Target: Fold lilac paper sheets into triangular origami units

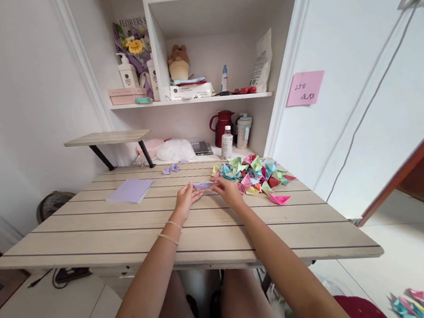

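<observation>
Between my two hands is a folded piece of purple paper (203, 185), long and narrow, held just above the tabletop. My left hand (188, 200) grips its left end, with thumb on top and fingers beneath. At its right end, my right hand (227, 189) pinches the paper between thumb and fingers. Close by on the right lies a heap of folded paper boats (253, 172) in many colours, and one pink paper boat (279, 199) rests just in front of it. A stack of flat purple paper sheets (130, 190) is on the left.
Small folded purple pieces (170, 169) lie behind my left hand. A clear bottle (226, 143), a dark red jug (223, 127) and a light tumbler (244, 130) stand at the back. A small raised shelf (108, 137) is at the back left of the wooden table (101, 240).
</observation>
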The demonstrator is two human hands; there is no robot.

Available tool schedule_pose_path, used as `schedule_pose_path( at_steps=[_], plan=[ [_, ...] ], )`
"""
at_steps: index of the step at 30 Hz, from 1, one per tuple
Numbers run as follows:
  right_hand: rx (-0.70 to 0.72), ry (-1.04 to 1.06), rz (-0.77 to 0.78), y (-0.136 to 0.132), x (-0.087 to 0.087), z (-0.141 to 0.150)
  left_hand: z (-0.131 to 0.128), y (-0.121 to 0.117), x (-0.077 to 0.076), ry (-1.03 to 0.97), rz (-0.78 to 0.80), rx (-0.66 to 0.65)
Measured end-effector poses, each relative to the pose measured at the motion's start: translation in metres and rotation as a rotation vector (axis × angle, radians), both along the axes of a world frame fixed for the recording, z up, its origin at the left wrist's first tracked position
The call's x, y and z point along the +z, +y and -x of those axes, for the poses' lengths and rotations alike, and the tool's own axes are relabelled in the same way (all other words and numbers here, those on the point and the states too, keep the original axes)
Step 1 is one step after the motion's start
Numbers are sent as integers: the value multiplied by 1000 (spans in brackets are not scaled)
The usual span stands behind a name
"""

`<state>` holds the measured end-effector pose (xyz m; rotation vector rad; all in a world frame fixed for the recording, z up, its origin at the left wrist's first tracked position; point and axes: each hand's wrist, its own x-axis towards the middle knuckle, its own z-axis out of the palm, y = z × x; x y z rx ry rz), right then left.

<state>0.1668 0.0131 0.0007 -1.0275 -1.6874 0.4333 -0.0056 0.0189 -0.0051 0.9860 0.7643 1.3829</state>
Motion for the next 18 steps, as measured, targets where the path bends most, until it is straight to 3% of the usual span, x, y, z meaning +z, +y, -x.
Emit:
schedule_pose_path(
  at_steps=[18],
  plan=[
    [-103,-122,-85,1,2,-5,4,-3,2,248,39,-16]
  ],
)
